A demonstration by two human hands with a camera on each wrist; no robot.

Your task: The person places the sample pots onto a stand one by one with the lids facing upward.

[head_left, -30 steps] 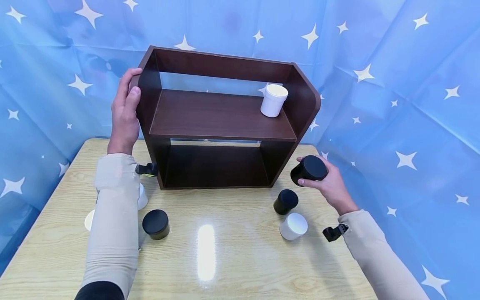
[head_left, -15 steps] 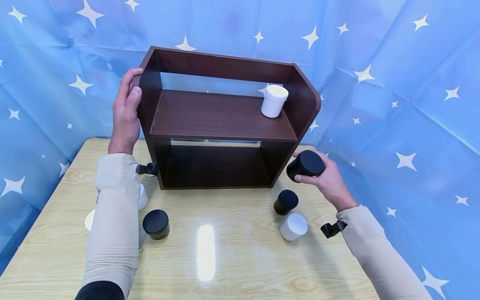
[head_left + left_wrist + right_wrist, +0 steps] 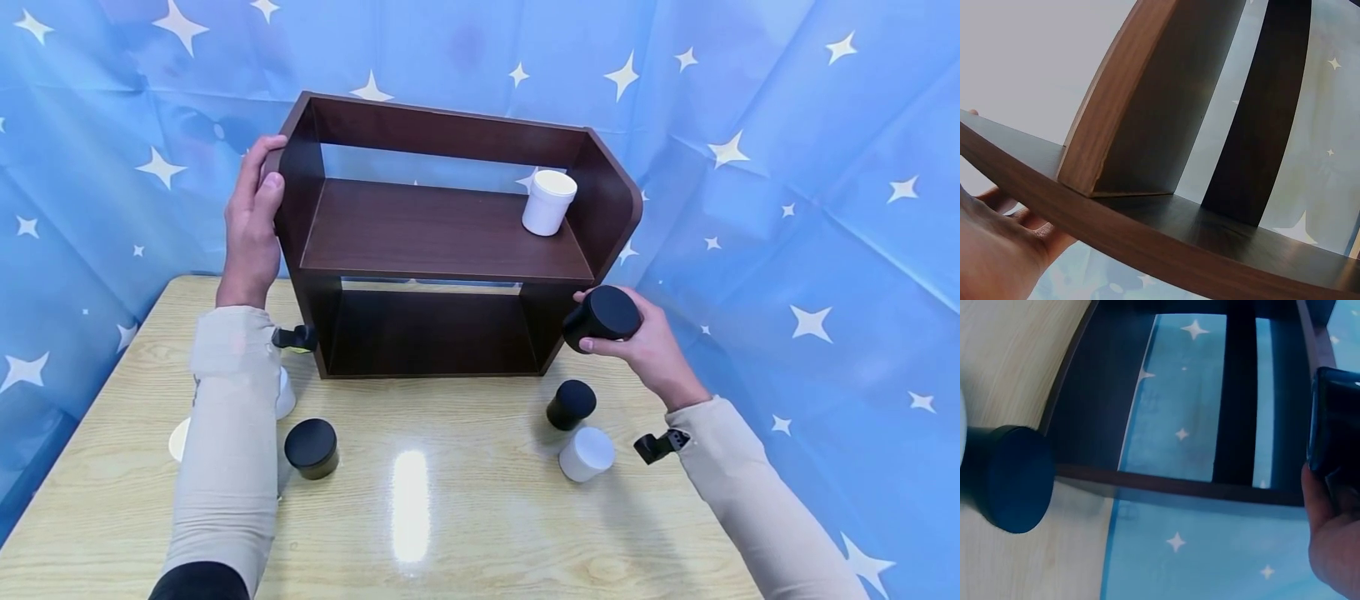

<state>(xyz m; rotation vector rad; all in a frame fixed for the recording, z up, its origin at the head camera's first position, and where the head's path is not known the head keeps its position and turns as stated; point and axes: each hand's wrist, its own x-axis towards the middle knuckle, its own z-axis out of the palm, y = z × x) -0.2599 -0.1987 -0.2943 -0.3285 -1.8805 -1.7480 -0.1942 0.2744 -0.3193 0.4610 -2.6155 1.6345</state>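
A dark brown two-tier shelf [image 3: 446, 229] stands at the back of the table. My left hand [image 3: 251, 221] holds the upper edge of its left side panel [image 3: 1147, 234], fingers behind and thumb in front. My right hand [image 3: 651, 346] grips a black lidded jar [image 3: 613, 312], raised beside the shelf's lower right side; in the right wrist view this jar [image 3: 1338, 425] is cut off by the frame's edge. Below it, a smaller black jar [image 3: 572, 404] and a white jar [image 3: 587, 454] stand on the table. One white jar [image 3: 549, 202] sits at the right end of the upper tier.
A squat black jar [image 3: 311, 447] stands on the wooden table [image 3: 480, 517] at the left front. Two white items, one a jar [image 3: 285, 396], are partly hidden by the left sleeve [image 3: 232, 433]. A blue star-printed curtain [image 3: 787, 208] hangs behind and on both sides.
My right hand has moved the black jar up and left, closer to the shelf's right side. My left hand stays on the side panel.
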